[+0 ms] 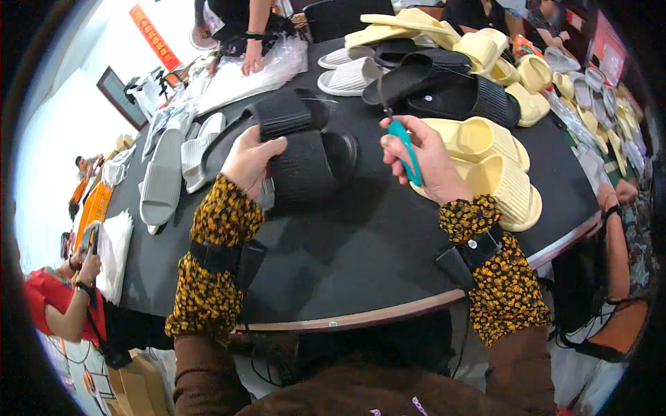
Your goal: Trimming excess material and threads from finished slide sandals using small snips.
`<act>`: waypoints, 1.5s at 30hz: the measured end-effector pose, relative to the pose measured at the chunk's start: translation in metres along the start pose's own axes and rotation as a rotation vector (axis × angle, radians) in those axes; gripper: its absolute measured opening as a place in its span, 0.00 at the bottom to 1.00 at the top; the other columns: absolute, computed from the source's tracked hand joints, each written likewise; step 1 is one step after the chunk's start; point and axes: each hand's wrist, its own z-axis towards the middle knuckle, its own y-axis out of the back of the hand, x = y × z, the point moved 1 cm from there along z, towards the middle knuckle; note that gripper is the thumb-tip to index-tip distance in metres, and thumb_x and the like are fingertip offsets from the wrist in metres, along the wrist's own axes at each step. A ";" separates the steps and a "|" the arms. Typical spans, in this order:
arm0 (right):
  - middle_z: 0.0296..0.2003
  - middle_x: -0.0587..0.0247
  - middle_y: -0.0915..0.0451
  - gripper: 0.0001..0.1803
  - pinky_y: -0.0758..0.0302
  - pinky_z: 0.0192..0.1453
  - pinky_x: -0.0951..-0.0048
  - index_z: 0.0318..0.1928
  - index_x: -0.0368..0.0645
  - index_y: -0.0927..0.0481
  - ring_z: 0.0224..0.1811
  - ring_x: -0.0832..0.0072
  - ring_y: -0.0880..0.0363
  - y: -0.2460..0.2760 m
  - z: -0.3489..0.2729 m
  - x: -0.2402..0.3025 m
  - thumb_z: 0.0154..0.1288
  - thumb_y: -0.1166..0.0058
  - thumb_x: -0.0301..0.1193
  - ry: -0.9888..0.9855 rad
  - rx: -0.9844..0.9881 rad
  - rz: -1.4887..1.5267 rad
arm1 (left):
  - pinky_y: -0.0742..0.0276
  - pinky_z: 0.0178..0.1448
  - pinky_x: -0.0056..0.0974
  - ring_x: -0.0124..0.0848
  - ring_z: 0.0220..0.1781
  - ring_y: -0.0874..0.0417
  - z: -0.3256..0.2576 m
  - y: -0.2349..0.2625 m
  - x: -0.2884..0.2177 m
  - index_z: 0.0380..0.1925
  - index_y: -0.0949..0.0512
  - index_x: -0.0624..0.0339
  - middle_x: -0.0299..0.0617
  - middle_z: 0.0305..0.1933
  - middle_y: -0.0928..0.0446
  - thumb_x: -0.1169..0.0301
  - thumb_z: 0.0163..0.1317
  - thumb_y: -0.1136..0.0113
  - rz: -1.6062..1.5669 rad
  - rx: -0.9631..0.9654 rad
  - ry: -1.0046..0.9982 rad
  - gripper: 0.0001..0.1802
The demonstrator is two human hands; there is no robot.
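The left hand (248,161) grips a pair of black slippers (305,149), fingers curled over their near edge. The right hand (424,159) is closed around teal snips (406,149); yellow slippers (496,166) lie just beyond its knuckles on the table (361,243).

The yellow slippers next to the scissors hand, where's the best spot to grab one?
Probably the wide strap of the nearest yellow slipper. It arches up over the sole, leaving a gap for fingers, and the slipper lies flat on the black table. Come from above on the right side, since the right hand holding teal scissors crowds its left.
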 end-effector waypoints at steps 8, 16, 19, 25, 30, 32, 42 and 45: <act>0.33 0.69 0.25 0.23 0.31 0.26 0.85 0.54 0.41 0.33 0.27 0.88 0.30 -0.012 -0.004 -0.003 0.60 0.45 0.31 0.044 0.233 -0.181 | 0.24 0.22 0.32 0.30 0.29 0.20 -0.021 -0.021 -0.009 0.48 0.33 0.66 0.43 0.38 0.24 0.78 0.58 0.48 -0.138 -0.086 -0.189 0.17; 0.32 0.69 0.26 0.23 0.31 0.38 0.80 0.51 0.34 0.32 0.33 0.85 0.30 -0.037 -0.003 0.009 0.57 0.42 0.30 0.137 0.190 -0.489 | 0.25 0.28 0.28 0.26 0.32 0.22 -0.036 -0.006 -0.017 0.49 0.36 0.65 0.42 0.36 0.25 0.77 0.58 0.46 -0.001 -0.138 -0.226 0.19; 0.30 0.68 0.26 0.22 0.31 0.38 0.81 0.51 0.33 0.32 0.33 0.85 0.30 -0.045 0.005 0.018 0.57 0.42 0.30 0.166 0.183 -0.415 | 0.25 0.32 0.29 0.28 0.33 0.22 -0.041 -0.007 -0.008 0.46 0.36 0.67 0.42 0.33 0.25 0.78 0.58 0.46 -0.018 -0.110 -0.199 0.16; 0.34 0.67 0.24 0.23 0.28 0.38 0.82 0.50 0.31 0.32 0.34 0.86 0.28 -0.055 0.002 0.012 0.57 0.40 0.28 0.039 0.161 -0.094 | 0.28 0.26 0.27 0.23 0.27 0.23 -0.049 -0.011 0.011 0.51 0.33 0.66 0.38 0.33 0.24 0.73 0.61 0.48 -0.045 -0.009 0.072 0.18; 0.33 0.67 0.25 0.23 0.29 0.35 0.82 0.51 0.31 0.32 0.32 0.87 0.28 -0.039 -0.002 0.004 0.58 0.41 0.28 -0.048 0.101 -0.052 | 0.26 0.26 0.31 0.28 0.24 0.23 -0.045 0.001 0.014 0.47 0.29 0.69 0.43 0.36 0.24 0.64 0.66 0.56 0.114 -0.094 0.172 0.18; 0.33 0.67 0.24 0.23 0.29 0.35 0.82 0.51 0.31 0.32 0.32 0.86 0.28 -0.040 -0.004 0.003 0.58 0.41 0.28 -0.083 0.091 -0.056 | 0.25 0.26 0.31 0.29 0.25 0.22 -0.046 0.005 0.015 0.47 0.30 0.71 0.46 0.38 0.24 0.64 0.66 0.55 0.091 -0.096 0.187 0.19; 0.30 0.69 0.25 0.21 0.32 0.30 0.84 0.51 0.34 0.32 0.28 0.87 0.30 -0.040 -0.003 -0.005 0.58 0.44 0.27 0.037 0.108 -0.190 | 0.21 0.38 0.39 0.33 0.34 0.20 -0.041 0.042 0.022 0.48 0.30 0.71 0.51 0.38 0.22 0.79 0.61 0.55 -0.169 -0.301 0.016 0.15; 0.26 0.72 0.27 0.19 0.37 0.22 0.87 0.51 0.37 0.32 0.23 0.89 0.33 -0.040 -0.003 -0.011 0.60 0.47 0.26 0.068 0.108 -0.229 | 0.22 0.40 0.40 0.32 0.37 0.21 -0.041 0.043 0.020 0.48 0.31 0.70 0.50 0.39 0.23 0.81 0.61 0.57 -0.431 -0.299 -0.037 0.15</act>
